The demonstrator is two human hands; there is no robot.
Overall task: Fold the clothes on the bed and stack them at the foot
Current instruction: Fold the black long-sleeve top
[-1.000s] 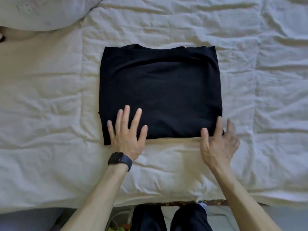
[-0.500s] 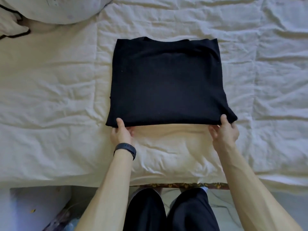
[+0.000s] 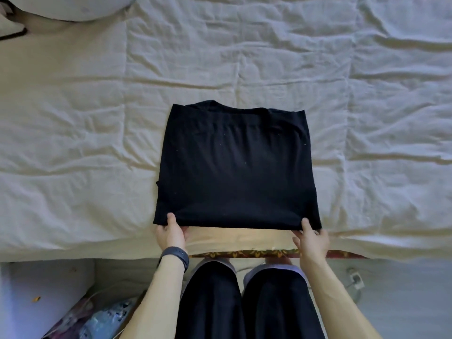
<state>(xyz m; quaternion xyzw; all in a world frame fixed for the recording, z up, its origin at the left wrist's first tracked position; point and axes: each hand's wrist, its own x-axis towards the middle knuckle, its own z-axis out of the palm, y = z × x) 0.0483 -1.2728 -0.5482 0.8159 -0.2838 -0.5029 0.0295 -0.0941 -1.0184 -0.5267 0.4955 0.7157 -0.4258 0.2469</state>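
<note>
A folded black knit garment [image 3: 237, 172] lies by the near edge of the white-quilted bed [image 3: 73, 143]. The left hand [image 3: 171, 234] and right hand [image 3: 311, 241], flat a second ago, now pinch its near corners, likely to reposition it.

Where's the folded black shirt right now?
In the head view the folded black shirt lies on the white bed cover near its close edge, centre frame, with the left hand and right hand pinching its two near corners.
</note>
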